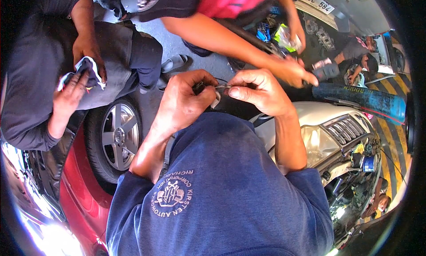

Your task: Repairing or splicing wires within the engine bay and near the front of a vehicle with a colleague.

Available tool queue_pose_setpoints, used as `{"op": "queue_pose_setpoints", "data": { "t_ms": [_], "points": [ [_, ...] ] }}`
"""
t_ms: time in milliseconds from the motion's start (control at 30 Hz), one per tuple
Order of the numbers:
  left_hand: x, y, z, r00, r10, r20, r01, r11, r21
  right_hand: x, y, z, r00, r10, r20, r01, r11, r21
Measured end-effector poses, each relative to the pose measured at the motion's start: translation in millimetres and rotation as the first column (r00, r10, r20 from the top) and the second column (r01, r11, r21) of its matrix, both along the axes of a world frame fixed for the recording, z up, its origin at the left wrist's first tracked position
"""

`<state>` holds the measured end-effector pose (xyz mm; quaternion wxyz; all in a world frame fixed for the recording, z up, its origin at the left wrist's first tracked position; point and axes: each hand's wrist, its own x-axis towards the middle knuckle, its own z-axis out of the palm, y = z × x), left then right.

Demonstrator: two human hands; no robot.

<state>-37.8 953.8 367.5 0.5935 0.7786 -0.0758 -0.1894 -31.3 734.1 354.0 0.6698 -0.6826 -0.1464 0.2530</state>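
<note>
Evidently, by size: 1 pale car, rt. of frame, front-end parts exposed; 1 co-worker's forearm, upper ctr., w/ hand just beyond wearer's R hand, poss. bump hazard if it swings nearer. L hand, ctr., fingers curled, thumb/index pinched on small metal part; R hand likewise pinched, opp. end. Said part, mid-frame, exact type n/d; pale strip below L fingertips, attachment unclear; est. risk: slip/drop, caused by fingertip-only hold.
</note>
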Motion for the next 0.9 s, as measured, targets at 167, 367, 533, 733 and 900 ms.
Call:
{"op": "queue_pose_setpoints", "data": {
  "t_ms": [167,367,533,733,900],
  "points": [
    [0,3,0,0.996,-0.052,0.068,0.050,0.998,0.027,-7,10,-1,0.997,-0.029,0.074,0.035,0.995,-0.090],
    [-5,4,-5,0.977,-0.076,0.199,0.054,0.992,0.111,-15,19,4,0.916,0.042,0.398,0.101,0.938,-0.331],
    [4,19,-17,0.988,-0.152,-0.001,0.152,0.988,0.009,-18,38,3,0.933,-0.008,0.359,0.143,0.925,-0.352],
    [24,48,-21,0.922,-0.291,-0.257,0.180,0.907,-0.382,-12,58,7,0.974,-0.122,0.190,0.156,0.971,-0.178],
    [34,65,-23,0.893,-0.375,-0.248,0.227,0.853,-0.470,-15,73,9,0.975,-0.219,0.034,0.220,0.975,-0.021]
  ]
}}
